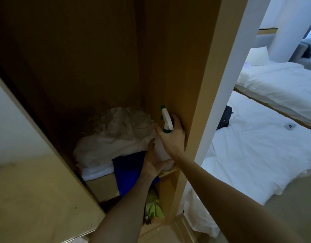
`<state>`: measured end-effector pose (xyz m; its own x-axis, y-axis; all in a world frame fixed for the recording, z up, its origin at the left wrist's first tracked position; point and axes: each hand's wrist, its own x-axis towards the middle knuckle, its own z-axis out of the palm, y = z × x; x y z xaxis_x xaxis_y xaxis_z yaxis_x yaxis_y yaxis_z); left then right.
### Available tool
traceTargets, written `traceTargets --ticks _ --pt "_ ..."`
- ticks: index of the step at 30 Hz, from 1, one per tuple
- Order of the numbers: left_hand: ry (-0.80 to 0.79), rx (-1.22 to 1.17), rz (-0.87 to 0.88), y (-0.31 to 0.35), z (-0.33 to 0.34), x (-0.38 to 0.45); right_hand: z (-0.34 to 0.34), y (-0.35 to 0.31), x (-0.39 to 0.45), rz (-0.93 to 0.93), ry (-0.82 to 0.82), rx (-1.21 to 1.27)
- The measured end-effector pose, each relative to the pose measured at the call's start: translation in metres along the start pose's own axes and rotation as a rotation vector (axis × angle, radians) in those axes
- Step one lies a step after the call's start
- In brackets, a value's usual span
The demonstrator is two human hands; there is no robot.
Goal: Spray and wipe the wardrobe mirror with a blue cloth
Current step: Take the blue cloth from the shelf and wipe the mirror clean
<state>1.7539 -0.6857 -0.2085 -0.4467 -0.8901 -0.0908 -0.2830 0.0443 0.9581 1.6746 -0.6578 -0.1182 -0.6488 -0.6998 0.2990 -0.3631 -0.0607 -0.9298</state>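
I am looking into an open wooden wardrobe. The blue cloth lies on a shelf and hangs over its front edge, below a pile of white linen. My left hand rests flat on the cloth's right side with the fingers stretched out and apart, not closed around it. My right hand is just above it, against the wardrobe's right inner wall, and grips a spray bottle with a white and green head. The bottle's body is hidden behind my hand. A shiny, mirror-like door panel stands open at the left.
White folded linen fills the shelf. A green cloth lies in the compartment below. The wardrobe's right side panel stands beside my right arm. Beyond it are beds with white covers and a dark object.
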Motion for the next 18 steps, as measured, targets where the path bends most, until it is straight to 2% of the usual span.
traceTargets --ticks 2,4,8,14,18 --pt "-0.04 -0.07 0.059 0.009 -0.013 -0.008 -0.004 -0.014 0.003 -0.02 -0.027 -0.001" --pt "-0.038 -0.017 0.128 0.016 -0.03 -0.016 -0.01 -0.03 0.008 -0.054 -0.049 0.007" --pt "0.131 0.146 0.328 0.048 -0.064 -0.026 -0.018 -0.063 0.013 -0.177 -0.077 -0.008" --pt "0.3 0.279 0.328 0.094 -0.114 -0.024 -0.003 -0.09 0.011 -0.373 -0.194 -0.213" --pt "0.524 0.483 0.183 0.106 -0.129 -0.039 0.016 -0.094 0.0 -0.378 -0.359 -0.28"
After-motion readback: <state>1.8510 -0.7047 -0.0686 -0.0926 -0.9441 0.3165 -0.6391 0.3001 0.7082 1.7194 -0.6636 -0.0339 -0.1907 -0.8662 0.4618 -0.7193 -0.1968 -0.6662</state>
